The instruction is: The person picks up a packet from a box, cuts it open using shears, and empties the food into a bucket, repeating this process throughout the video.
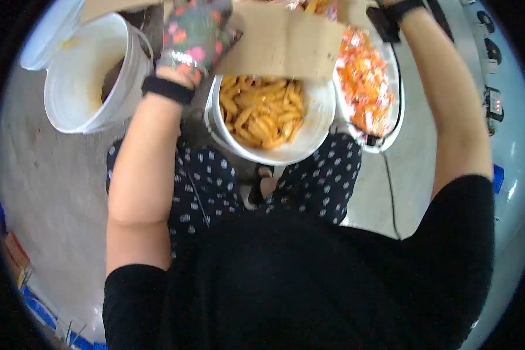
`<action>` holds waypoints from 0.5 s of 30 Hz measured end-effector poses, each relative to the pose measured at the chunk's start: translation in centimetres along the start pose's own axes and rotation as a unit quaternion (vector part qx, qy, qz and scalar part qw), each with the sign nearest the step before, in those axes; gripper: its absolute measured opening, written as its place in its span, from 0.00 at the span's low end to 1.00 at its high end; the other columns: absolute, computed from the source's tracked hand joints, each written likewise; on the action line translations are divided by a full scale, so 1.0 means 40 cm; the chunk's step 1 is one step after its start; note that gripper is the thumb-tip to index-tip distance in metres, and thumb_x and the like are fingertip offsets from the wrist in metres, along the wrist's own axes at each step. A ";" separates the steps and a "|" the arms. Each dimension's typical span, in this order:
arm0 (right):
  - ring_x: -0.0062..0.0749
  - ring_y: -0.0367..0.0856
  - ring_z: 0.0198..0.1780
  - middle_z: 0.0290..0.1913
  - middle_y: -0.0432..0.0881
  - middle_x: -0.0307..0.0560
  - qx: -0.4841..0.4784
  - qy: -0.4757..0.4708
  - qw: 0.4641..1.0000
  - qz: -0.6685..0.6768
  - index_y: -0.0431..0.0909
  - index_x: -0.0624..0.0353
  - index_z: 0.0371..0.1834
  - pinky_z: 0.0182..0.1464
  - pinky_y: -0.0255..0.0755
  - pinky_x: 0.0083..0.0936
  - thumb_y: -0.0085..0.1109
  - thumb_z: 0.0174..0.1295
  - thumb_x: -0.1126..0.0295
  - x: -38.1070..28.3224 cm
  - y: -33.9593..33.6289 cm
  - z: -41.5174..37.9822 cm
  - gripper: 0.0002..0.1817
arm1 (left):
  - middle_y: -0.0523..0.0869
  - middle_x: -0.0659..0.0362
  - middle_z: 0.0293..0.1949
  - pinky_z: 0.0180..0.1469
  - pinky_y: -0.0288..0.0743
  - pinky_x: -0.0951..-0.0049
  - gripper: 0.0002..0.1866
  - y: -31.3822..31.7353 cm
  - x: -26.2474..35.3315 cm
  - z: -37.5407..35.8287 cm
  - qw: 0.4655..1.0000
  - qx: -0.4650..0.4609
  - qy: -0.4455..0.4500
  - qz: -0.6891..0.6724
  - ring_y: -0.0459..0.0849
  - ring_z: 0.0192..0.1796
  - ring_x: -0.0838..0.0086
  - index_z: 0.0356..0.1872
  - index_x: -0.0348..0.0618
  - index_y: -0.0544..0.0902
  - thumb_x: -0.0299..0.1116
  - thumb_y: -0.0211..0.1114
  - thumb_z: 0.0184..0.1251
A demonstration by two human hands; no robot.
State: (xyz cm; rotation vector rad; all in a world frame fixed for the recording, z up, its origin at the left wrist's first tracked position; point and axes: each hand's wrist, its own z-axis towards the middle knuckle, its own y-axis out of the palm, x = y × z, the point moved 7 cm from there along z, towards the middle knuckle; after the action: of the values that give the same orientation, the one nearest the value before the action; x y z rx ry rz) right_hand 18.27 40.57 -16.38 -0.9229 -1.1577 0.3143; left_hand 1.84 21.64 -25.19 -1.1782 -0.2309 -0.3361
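At upper left, the gloved left hand (195, 32) overlaps cardboard (280, 44); I cannot tell its fingers' grip. The right hand's fingers lie out of frame.

On the left, a white bucket (70, 93) is sitting on the grey floor (41, 181), brownish stains are marking its inner wall, and a pale lid (51, 32) is slanting up at its rim. A black cable (391, 195) is trailing downward on the right. Near the right edge, a device (495, 105) is showing red lights, and a blue thing (498, 178) is showing farther down. At lower left, a reddish box (16, 251) is lying near blurred blue pieces (39, 306).
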 end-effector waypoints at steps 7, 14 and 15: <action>0.22 0.71 0.30 0.27 0.73 0.39 0.008 0.323 0.804 0.499 0.71 0.58 0.33 0.31 0.67 0.21 0.61 0.50 0.60 0.007 -0.269 -0.287 0.15 | 0.74 0.50 0.50 0.54 0.67 0.70 0.27 -0.001 0.173 -0.012 0.807 0.001 -0.029 -0.590 0.73 0.50 0.68 0.55 0.34 0.66 0.30 0.63 0.52; 0.20 0.70 0.24 0.24 0.70 0.36 0.057 0.411 0.432 0.801 0.66 0.56 0.28 0.23 0.63 0.17 0.61 0.50 0.69 -0.253 -0.242 -0.418 0.11 | 0.77 0.53 0.43 0.37 0.74 0.80 0.26 0.029 0.283 -0.079 0.618 -0.182 -0.118 -0.756 0.78 0.37 0.77 0.53 0.29 0.66 0.31 0.62 0.54; 0.20 0.70 0.24 0.24 0.70 0.36 0.058 0.411 0.431 0.801 0.66 0.56 0.28 0.23 0.63 0.17 0.61 0.50 0.69 -0.261 -0.246 -0.438 0.11 | 0.78 0.54 0.41 0.37 0.74 0.80 0.25 0.036 0.271 -0.088 0.655 -0.200 -0.157 -0.711 0.78 0.37 0.77 0.52 0.29 0.68 0.31 0.62 0.54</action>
State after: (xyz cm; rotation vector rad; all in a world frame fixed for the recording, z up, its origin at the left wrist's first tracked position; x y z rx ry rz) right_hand 27.22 19.79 -17.37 -1.5342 1.0336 1.2490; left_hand 12.43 17.39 -23.93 -1.2576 -1.4889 -1.6404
